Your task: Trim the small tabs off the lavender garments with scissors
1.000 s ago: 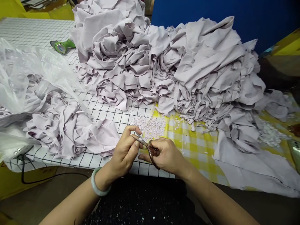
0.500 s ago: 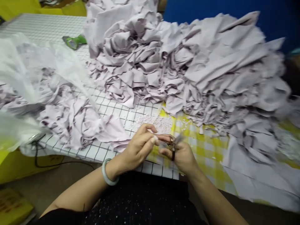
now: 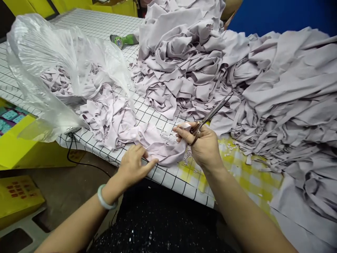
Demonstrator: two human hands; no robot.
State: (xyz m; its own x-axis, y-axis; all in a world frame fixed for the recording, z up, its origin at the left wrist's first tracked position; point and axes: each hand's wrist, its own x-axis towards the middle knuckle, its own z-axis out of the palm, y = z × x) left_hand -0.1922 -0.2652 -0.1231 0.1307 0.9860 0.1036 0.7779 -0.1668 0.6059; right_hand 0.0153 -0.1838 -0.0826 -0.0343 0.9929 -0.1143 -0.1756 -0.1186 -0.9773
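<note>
My right hand [image 3: 206,146] is closed around dark metal scissors [image 3: 214,110], whose blades point up and away to the right. Its thumb and forefinger also pinch the end of a pale lilac fabric strip [image 3: 168,153]. From there the strip sags leftward over the table edge area to the loose fabric pieces [image 3: 110,119]. My left hand [image 3: 137,163], with a pale bangle on its wrist, lies at the strip's near side, fingers spread and thumb stretched out. Small fabric snippets [image 3: 188,154] are scattered beneath and beside the strip.
A clear plastic bag [image 3: 71,66] partly covers the fabric pieces at left. Large heaps of the same fabric [image 3: 292,80] fill the back and right. A green-handled tool [image 3: 126,40] rests on the grid-patterned cloth [image 3: 97,23]. A black cable [image 3: 84,163] hangs off the front edge.
My left hand has moved away from the right, down and leftward, and its fingers have opened. A fabric strip now stretches from my right hand. The whole view has shifted left.
</note>
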